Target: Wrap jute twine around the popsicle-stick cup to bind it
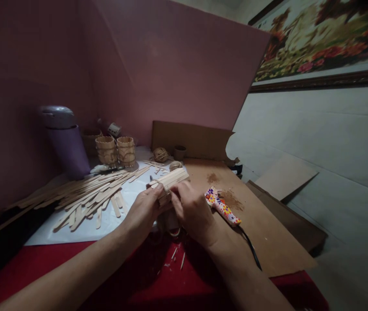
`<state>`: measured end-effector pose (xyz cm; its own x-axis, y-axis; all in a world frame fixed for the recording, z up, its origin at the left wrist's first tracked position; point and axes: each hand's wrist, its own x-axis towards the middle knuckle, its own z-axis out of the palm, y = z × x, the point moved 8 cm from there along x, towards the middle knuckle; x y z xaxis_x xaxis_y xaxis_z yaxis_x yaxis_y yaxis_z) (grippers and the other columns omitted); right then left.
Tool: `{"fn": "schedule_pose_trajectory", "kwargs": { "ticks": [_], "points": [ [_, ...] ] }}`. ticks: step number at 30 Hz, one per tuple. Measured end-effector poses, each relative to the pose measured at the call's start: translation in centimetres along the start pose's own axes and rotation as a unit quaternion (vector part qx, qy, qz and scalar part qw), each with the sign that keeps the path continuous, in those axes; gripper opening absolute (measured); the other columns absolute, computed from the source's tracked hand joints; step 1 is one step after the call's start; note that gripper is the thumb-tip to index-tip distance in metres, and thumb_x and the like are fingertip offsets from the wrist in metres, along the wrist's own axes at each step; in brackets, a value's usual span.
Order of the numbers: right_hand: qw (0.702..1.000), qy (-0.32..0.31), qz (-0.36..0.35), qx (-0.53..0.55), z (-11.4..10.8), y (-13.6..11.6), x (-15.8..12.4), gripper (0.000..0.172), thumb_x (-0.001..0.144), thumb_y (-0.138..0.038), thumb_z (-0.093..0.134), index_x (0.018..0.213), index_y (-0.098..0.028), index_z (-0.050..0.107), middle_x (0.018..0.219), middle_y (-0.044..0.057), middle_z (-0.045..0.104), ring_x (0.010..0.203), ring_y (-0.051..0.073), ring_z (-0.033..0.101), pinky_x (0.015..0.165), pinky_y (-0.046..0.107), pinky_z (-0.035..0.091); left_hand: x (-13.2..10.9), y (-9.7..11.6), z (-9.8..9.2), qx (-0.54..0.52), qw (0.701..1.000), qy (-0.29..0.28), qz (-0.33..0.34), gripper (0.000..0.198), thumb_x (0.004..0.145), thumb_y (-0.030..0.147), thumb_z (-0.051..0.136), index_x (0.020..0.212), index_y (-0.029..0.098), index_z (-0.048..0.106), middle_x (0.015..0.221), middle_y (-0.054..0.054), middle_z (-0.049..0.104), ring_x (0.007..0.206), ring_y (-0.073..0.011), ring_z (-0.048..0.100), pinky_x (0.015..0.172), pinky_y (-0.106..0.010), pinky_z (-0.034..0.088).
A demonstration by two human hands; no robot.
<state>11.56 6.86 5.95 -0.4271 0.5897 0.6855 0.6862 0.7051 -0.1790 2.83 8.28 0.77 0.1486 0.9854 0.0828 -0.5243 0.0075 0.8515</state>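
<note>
Left hand (148, 204): clamping wooden-slat piece (174, 176), frame centre.
Right hand (193, 209): curling against it, grip unclear.
Glue gun (224, 209): lying right of centre.

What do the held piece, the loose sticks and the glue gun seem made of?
Held piece: likely bare wood, pale, matt flat strips. Loose sticks: probably wood too, pale and matt, round-ended. Glue gun: perhaps plastic, smooth moulded body with flower print.
</note>
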Motion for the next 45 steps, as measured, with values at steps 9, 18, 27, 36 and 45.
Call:
{"fn": "schedule_pose_trajectory", "kwargs": {
  "ticks": [9, 18, 27, 36, 45],
  "points": [
    [0.990, 0.122, 0.072, 0.009, -1.9, 1.5, 0.1, 0.011, 0.091, -0.017, 0.040, 0.088, -0.018, 0.051, 0.081, 0.007, 0.061, 0.073, 0.020, 0.058, 0.065, 0.031, 0.046, -0.3, 0.3, 1.1, 0.016, 1.000, -0.025, -0.002, 0.028, 0.088, 0.035, 0.056, 0.094, 0.012, 0.071, 0.091, -0.012, 0.072, 0.083, -0.0213, 0.065, 0.082, -0.034, 0.051],
    [0.983, 0.092, 0.060, 0.145, -1.9, 0.7, 0.0, 0.013, 0.088, -0.011, 0.048, 0.089, -0.016, 0.059, 0.089, 0.007, 0.062, 0.085, 0.018, 0.059, 0.074, 0.027, 0.045, 0.3, -0.2, -0.2, -0.046, 0.999, 0.011, -0.003, 0.024, 0.086, 0.033, 0.059, 0.090, 0.012, 0.070, 0.087, -0.009, 0.072, 0.079, -0.0194, 0.065, 0.080, -0.033, 0.052],
    [0.988, 0.051, 0.064, 0.131, -1.1, 0.7, 0.1, 0.010, 0.088, -0.011, 0.055, 0.082, -0.016, 0.061, 0.082, 0.004, 0.063, 0.079, 0.017, 0.058, 0.071, 0.026, 0.043, 0.3, -0.2, -0.6, -0.013, 0.999, 0.014, 0.030, 0.027, 0.086, 0.037, 0.060, 0.076, 0.013, 0.070, 0.072, -0.004, 0.067, 0.069, -0.0137, 0.059, 0.071, -0.024, 0.050],
    [0.997, 0.030, 0.048, 0.046, -0.7, 0.2, 0.0, 0.010, 0.090, -0.013, 0.048, 0.084, -0.016, 0.055, 0.083, 0.006, 0.061, 0.077, 0.019, 0.058, 0.069, 0.028, 0.045, 0.2, -0.3, -0.3, 0.006, 1.000, 0.007, 0.014, 0.028, 0.085, 0.039, 0.061, 0.077, 0.014, 0.071, 0.078, -0.005, 0.068, 0.073, -0.0160, 0.060, 0.075, -0.028, 0.050],
    [0.991, 0.067, 0.074, -0.088, -0.3, 1.3, 0.1, 0.011, 0.090, -0.014, 0.042, 0.086, -0.017, 0.051, 0.082, 0.008, 0.059, 0.072, 0.021, 0.057, 0.061, 0.031, 0.047, 0.3, -0.2, 0.0, 0.012, 1.000, 0.009, 0.017, 0.025, 0.085, 0.036, 0.060, 0.083, 0.014, 0.072, 0.080, -0.006, 0.070, 0.073, -0.0170, 0.062, 0.073, -0.028, 0.050]
  ]
}}
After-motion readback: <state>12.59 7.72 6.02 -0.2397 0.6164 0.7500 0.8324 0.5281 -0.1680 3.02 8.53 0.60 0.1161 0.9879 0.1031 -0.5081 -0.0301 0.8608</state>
